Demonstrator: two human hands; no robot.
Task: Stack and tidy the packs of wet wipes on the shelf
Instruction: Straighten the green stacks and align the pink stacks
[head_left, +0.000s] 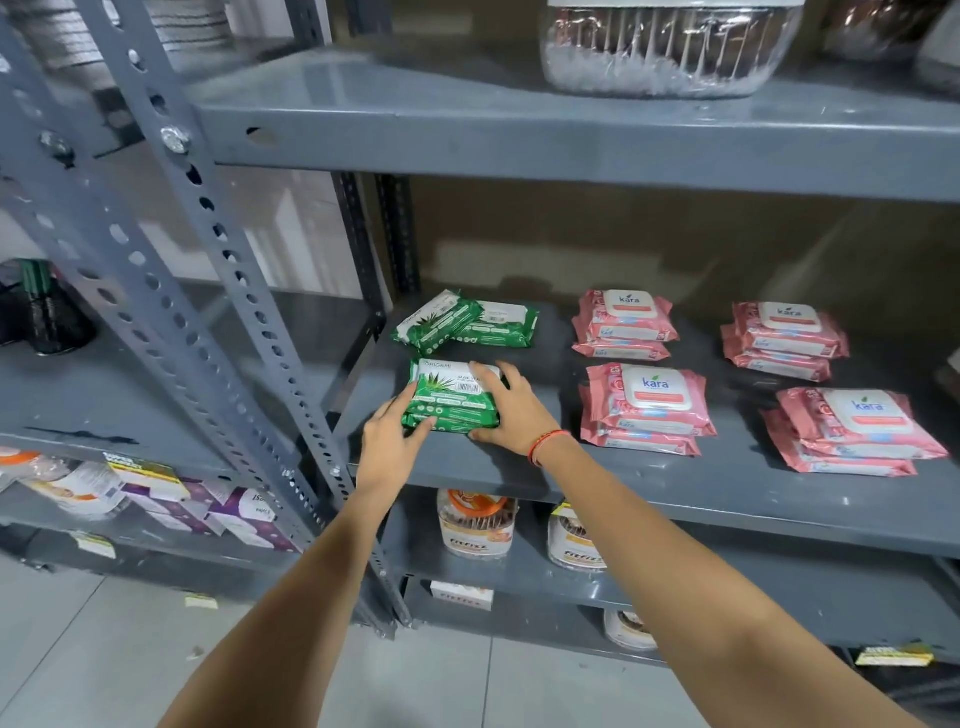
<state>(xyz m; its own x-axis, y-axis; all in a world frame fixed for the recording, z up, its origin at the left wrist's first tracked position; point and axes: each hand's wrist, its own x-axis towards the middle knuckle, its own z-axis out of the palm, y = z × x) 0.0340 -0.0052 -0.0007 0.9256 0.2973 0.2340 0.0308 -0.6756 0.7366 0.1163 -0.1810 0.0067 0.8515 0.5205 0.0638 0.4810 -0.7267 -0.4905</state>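
On the grey shelf (597, 467) a small stack of green wet wipe packs (449, 400) lies at the front left. My left hand (392, 441) presses its left front corner and my right hand (511, 408) cups its right side and top. Behind it two more green packs (467, 325) lie crookedly, one leaning over the other. To the right sit several neat stacks of pink wet wipe packs: back middle (623, 325), front middle (647, 408), back right (784, 340), front right (852, 431).
A slanted perforated steel upright (218, 270) stands just left of the shelf. The shelf above (519, 124) carries a clear plastic tub (670, 47). Below are jars with orange labels (475, 525) and, on the left unit, boxed goods (156, 504).
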